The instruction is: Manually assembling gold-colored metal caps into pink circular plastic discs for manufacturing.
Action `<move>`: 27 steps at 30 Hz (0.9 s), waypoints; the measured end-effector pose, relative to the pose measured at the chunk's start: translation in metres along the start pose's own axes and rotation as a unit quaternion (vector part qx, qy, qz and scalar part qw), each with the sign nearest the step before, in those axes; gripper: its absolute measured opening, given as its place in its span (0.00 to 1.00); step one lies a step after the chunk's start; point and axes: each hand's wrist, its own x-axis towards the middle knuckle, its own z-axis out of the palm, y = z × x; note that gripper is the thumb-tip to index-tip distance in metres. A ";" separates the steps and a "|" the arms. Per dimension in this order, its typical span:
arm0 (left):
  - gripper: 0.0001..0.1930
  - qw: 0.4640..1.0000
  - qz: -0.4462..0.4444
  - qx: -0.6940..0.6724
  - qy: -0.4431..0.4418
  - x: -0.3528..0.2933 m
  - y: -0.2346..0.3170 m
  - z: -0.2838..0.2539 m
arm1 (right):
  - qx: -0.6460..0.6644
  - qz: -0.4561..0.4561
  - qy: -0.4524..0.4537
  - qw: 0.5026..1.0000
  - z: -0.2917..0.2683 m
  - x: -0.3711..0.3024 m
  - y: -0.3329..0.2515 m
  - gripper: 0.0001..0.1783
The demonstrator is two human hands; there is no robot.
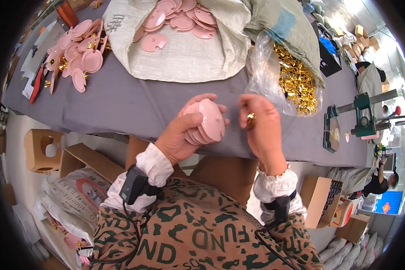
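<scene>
My left hand (pixel 177 135) grips a stack of pink plastic discs (pixel 211 119), fanned slightly, above the near edge of the table. Just right of it, my right hand (pixel 262 123) pinches a small shiny gold metal piece (pixel 251 118) between its fingers, apart from the discs. Beyond my hands, a white woven sack (pixel 184 63) lies open with many loose pink discs (pixel 182 23) on it. To the right, a clear plastic bag (pixel 263 74) spills a heap of gold metal pieces (pixel 297 81).
Pink discs with gold pieces attached (pixel 78 51) lie piled at the table's left, near red-handled pliers (pixel 37 84). A green hand press (pixel 364 114) stands at the right. Cardboard boxes (pixel 317 200) sit on the floor. Another person (pixel 382 182) is in the right background.
</scene>
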 end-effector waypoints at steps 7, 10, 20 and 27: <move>0.36 0.999 0.008 0.001 0.033 -0.004 0.002 0.001 | 0.508 0.069 0.062 0.857 -0.004 -0.024 0.028 0.16; 0.35 0.999 0.008 0.015 0.049 -0.004 -0.005 0.010 | 0.445 -0.022 0.135 0.885 0.015 -0.028 0.022 0.16; 0.29 0.997 -0.010 -0.020 0.073 -0.011 -0.015 0.029 | 0.307 -0.163 0.151 0.925 0.055 -0.039 0.040 0.11; 0.29 0.996 -0.005 0.047 0.079 -0.014 -0.010 0.028 | 0.161 -0.152 0.132 0.966 0.031 -0.052 0.047 0.12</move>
